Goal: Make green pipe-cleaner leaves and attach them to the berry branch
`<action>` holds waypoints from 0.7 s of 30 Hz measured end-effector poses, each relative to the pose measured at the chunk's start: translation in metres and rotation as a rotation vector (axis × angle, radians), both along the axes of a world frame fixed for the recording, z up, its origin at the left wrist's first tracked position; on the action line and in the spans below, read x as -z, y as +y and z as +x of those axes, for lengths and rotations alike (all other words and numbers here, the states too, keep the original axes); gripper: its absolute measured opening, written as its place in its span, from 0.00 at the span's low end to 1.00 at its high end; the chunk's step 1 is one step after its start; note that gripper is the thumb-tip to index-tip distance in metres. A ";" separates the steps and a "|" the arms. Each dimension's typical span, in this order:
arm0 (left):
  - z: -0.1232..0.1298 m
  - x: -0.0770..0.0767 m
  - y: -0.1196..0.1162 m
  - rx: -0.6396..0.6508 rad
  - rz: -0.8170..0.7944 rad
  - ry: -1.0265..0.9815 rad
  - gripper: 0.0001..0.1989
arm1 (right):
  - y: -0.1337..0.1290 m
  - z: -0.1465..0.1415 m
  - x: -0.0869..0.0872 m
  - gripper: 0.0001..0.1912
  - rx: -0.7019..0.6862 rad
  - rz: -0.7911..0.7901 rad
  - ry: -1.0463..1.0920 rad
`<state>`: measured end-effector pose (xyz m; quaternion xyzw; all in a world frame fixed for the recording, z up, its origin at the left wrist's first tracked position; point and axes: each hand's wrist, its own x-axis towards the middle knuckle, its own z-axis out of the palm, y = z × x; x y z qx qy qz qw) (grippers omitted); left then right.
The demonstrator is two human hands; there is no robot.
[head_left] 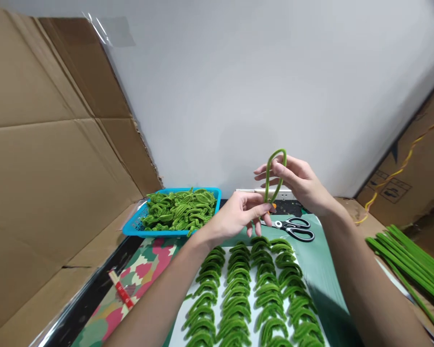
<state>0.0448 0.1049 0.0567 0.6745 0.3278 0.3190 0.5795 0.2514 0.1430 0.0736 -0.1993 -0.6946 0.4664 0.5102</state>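
A green pipe cleaner (268, 171) is bent into a tall loop above the table. My left hand (244, 212) pinches its two ends together at the bottom. Beside the loop's upper right side is my right hand (296, 180), its thumb and fingers closed lightly around the stem. Just below the hands lie scissors with black and white handles (299, 229), their blades partly hidden by my left hand. In front of me, bent green pipe-cleaner pieces (237, 294) are laid out in several columns on a white board (222, 289).
A blue basket (130, 227) full of curled green pieces stands at the back left. Straight green pipe cleaners (415, 260) lie at the right. A red-wrapped stick (123, 291) rests on the patterned cloth. Cardboard walls (39, 159) flank both sides; a white power strip (285, 194) sits behind.
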 end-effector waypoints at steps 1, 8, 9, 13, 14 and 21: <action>0.001 0.000 -0.001 0.022 -0.017 0.010 0.19 | -0.001 -0.001 0.000 0.14 -0.046 -0.025 0.064; -0.001 -0.008 -0.008 0.105 -0.096 -0.010 0.19 | 0.000 -0.003 -0.001 0.14 -0.090 -0.122 0.326; -0.001 -0.009 -0.009 0.109 -0.109 -0.029 0.19 | 0.002 -0.003 0.000 0.13 -0.066 -0.130 0.352; 0.000 -0.007 -0.011 0.111 -0.127 -0.105 0.21 | 0.010 -0.010 0.005 0.13 0.016 -0.158 0.461; 0.002 -0.006 -0.011 0.107 -0.126 -0.112 0.21 | 0.011 -0.012 0.006 0.14 0.034 -0.167 0.478; 0.007 -0.003 -0.013 0.020 -0.078 -0.099 0.19 | 0.015 -0.006 0.005 0.16 0.126 -0.258 0.433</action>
